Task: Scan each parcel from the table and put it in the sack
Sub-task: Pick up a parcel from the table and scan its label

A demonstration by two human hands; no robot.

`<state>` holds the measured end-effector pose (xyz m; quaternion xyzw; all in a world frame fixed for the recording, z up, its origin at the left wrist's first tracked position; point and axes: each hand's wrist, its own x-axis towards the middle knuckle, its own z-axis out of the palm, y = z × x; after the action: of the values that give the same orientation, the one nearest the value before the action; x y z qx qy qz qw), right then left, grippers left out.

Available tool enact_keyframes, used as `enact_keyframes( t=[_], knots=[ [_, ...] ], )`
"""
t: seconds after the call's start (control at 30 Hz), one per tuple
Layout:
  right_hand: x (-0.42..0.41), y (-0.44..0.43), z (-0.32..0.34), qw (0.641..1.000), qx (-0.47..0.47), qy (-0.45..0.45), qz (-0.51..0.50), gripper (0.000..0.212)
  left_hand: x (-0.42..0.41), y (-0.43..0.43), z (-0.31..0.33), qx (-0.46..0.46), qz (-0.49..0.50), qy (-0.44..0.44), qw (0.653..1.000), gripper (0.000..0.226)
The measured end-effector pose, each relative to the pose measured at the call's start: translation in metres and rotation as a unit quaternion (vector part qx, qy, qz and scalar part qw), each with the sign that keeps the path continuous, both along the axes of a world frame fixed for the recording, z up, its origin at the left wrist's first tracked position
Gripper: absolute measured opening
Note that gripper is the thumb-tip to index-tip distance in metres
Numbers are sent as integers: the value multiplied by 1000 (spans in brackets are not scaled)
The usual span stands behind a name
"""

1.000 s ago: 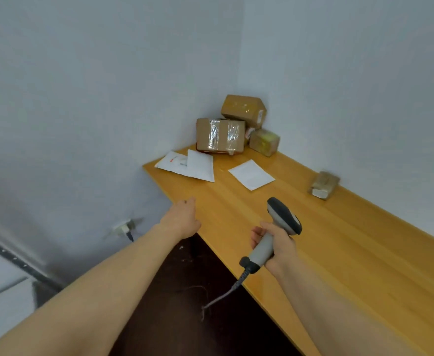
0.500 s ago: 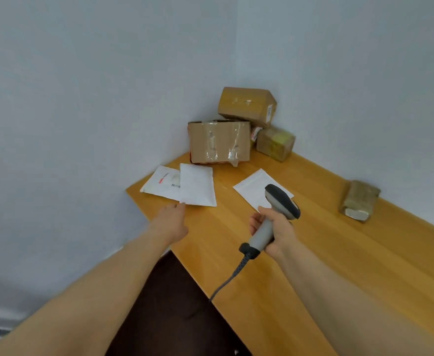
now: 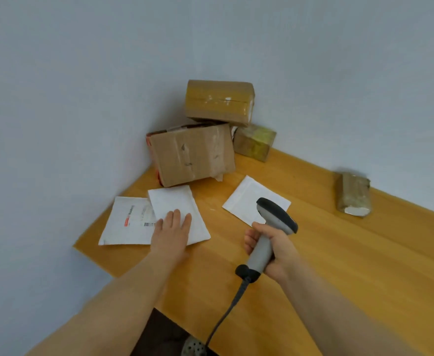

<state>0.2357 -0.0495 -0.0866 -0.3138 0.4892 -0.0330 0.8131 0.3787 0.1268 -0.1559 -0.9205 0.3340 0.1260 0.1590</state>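
- Your left hand [image 3: 171,232] is flat, fingers straight and together, pressing down on the near half of the plain mailer [image 3: 174,204].
- That plain mailer lies a little askew near the left edge of the tabletop [image 3: 351,265], and its left side overlaps the labelled mailer [image 3: 126,222].
- The labelled mailer sits face up by the front left corner. You can see a barcode and red print on it just beside your fingers, but the print is too small to read.
- Your right hand [image 3: 277,250] is curled tight round the grey handle of the scanner [image 3: 275,219], held above the tabletop, with the dark head pointing away from you.
- The cable [image 3: 226,312] drops from the handle's base over the front edge.
- From this view the scanner's head covers part of a third mailer [image 3: 244,199], which lies flat and apart from the other two.
- In the far left corner the big box [image 3: 192,155] stands tilted, with its near edge just beside the plain mailer.
- The top box [image 3: 218,101] is stacked behind and above it, against the wall.
- A small box [image 3: 255,141] is tucked to the right of those, under the top box's end.
- Along the far edge, well apart from the rest, a wrapped parcel [image 3: 354,194] lies alone.
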Motion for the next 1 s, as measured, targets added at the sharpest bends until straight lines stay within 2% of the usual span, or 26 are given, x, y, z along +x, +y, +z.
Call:
enact_keyframes(
  t=[0.1,0.2,0.27,0.3,0.33,0.37,0.43,0.5,0.67,0.73,0.87,0.93,1.0],
  knots=[
    [8,12,2,1000,-4,9,-18,6,12,0,6,-15,-42,-4,999,64],
    [9,19,11,1000,-15,11,-22,6,26,-5,34,-83,-100,-28,991,51],
    [7,19,18,999,-35,12,-28,6,34,-12,61,-211,-148,-105,960,36],
    [5,18,22,999,-43,9,-31,6,36,-17,75,-295,-137,-123,938,26],
    [3,18,27,998,-51,6,-34,7,37,-22,90,-381,-93,-102,914,18],
    [1,17,32,998,-57,4,-37,7,37,-28,105,-457,-25,-49,888,20],
    [-5,15,41,997,-64,-4,-39,8,36,-39,125,-536,88,69,837,29],
    [-12,14,50,997,-65,-23,-36,9,32,-45,138,-590,149,137,782,26],
    [-34,14,66,992,-107,-67,-13,13,19,-50,143,-642,264,273,667,12],
    [-42,14,69,988,-136,-77,11,18,12,-52,146,-649,292,303,634,11],
    [-54,17,77,980,-173,-79,60,32,3,-52,152,-644,319,324,616,15],
    [-58,20,83,977,-185,-80,66,34,-1,-52,154,-639,318,323,621,16],
    [-61,21,90,969,-220,-77,84,26,-4,-51,156,-634,307,311,637,19]
  ],
)
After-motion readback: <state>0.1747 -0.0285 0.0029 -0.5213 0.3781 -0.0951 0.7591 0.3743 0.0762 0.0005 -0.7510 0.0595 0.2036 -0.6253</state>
